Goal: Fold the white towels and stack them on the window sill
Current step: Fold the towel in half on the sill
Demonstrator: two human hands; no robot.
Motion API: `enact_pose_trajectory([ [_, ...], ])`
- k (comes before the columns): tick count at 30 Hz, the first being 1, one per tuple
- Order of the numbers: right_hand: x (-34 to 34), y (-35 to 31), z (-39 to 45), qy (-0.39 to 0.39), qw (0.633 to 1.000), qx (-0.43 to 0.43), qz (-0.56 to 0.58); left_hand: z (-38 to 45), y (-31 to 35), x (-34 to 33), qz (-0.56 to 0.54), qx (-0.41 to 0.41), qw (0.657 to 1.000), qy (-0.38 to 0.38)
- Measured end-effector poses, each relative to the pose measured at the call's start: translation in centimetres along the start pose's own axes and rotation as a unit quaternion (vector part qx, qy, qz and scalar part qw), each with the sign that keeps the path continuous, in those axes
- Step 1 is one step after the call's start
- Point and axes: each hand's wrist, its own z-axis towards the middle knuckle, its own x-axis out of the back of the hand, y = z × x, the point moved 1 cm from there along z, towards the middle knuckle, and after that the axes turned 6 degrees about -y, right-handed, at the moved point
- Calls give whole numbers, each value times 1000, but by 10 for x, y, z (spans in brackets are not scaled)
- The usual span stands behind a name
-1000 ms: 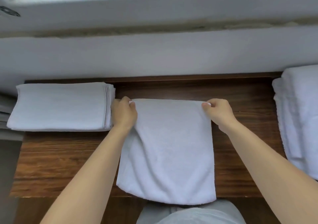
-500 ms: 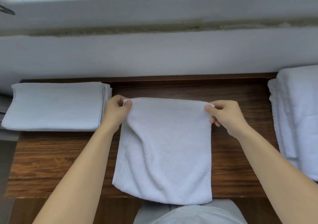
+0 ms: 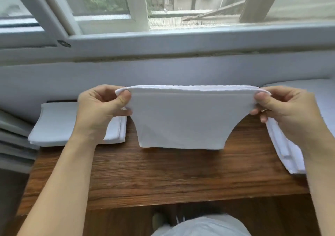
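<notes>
We see a dark wooden desk (image 3: 163, 177) below the window. On it lie 2 lots of white towels: a folded stack (image 3: 54, 125) at the left and a looser pile (image 3: 282, 148) at the right edge.

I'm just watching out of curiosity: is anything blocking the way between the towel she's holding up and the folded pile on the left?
Nothing visible. Both hands, left and right, pinch the towel above bare wood; the pile lies open beside it.
</notes>
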Motion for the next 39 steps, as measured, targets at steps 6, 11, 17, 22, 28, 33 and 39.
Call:
enact_pose_trajectory([
  [6, 12, -55, -18, 30, 995, 90, -10, -10, 64, 5, -15, -82, 996, -12],
  [11, 16, -86, -28, 41, 990, 132, -6, -16, 95, 7, -7, -85, 996, -32],
  [17, 34, -93, -22, 66, 985, 159, 29, -27, 111, 3, -86, -36, 992, -89],
  [22, 38, -81, -13, 32, 988, 142, 41, -32, 108, -5, -60, -11, 991, -122],
  [28, 43, -68, -1, 5, 993, 119, -9, -19, 82, -7, -15, 9, 999, -46],
  [33, 20, -63, 1, -2, 991, 129, -48, -11, 62, -5, 52, -10, 999, 10],
  [39, 5, -56, 7, -1, 994, 102, -43, -2, 55, -1, 88, -13, 995, 36],
])
